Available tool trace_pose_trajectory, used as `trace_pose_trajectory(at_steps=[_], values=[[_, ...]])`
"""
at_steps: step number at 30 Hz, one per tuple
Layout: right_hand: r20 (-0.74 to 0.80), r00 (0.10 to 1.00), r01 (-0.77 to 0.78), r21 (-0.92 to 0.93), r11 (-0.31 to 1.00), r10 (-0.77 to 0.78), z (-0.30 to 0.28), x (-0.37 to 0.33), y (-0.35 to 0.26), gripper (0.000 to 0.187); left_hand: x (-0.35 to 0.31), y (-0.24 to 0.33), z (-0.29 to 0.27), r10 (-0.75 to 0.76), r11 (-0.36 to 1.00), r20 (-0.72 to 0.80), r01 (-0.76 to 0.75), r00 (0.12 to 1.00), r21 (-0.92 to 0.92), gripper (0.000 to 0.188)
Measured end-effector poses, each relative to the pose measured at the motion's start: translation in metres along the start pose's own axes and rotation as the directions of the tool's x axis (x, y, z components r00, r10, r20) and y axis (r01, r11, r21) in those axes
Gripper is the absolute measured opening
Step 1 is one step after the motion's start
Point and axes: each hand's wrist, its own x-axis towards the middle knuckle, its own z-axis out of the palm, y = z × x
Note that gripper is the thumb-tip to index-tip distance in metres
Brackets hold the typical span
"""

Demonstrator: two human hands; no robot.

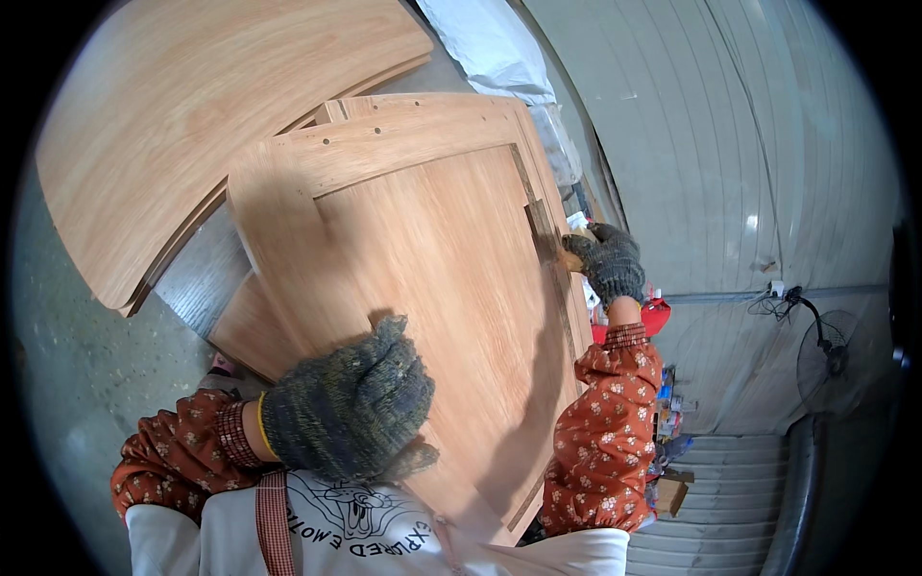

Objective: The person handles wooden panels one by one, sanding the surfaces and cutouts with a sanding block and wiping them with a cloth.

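A pale wood-grain panel (432,259) with a raised frame and a curved far end lies before me, on top of other boards. My left hand (351,408), in a dark grey knit glove, is over its near left part, thumb apart from the fingers; whether the palm touches the wood cannot be told. At the panel's right edge is my right hand (612,264), gloved alike, with its fingers curled around something tan that I cannot make out. Beside it, a dark brown strip (542,230) runs along the inner edge of the frame.
A larger curved wooden board (230,106) lies at the far left, over a grey surface (206,274). White sheeting (495,48) lies at the back. Along the right are a red item (655,317), a cardboard box (671,495) and a fan (834,360) by a pale wall.
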Motion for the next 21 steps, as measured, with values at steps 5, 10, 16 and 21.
trace_pose_trajectory(at_steps=[5, 10, 16, 21], values=[[-0.009, 0.996, 0.09, -0.131, 0.987, -0.092, 0.005, -0.009, -0.001, 0.056, -0.001, -0.003, 0.0, -0.011, 0.993, 0.081, 0.021, 0.997, -0.117, 0.045], [-0.053, 0.98, 0.188, -0.066, 0.98, -0.192, 0.008, -0.006, -0.007, 0.054, 0.001, -0.002, -0.003, -0.014, 0.992, 0.097, 0.026, 0.995, -0.123, 0.046], [-0.238, 0.918, 0.316, -0.042, 0.948, -0.317, 0.021, 0.007, -0.028, 0.056, 0.005, 0.001, -0.008, -0.012, 0.993, 0.094, 0.023, 0.995, -0.118, 0.047], [-0.333, 0.825, 0.487, 0.006, 0.874, -0.457, 0.032, 0.022, -0.02, 0.053, 0.004, 0.0, -0.004, -0.006, 0.985, 0.053, 0.015, 0.999, -0.173, 0.045]])
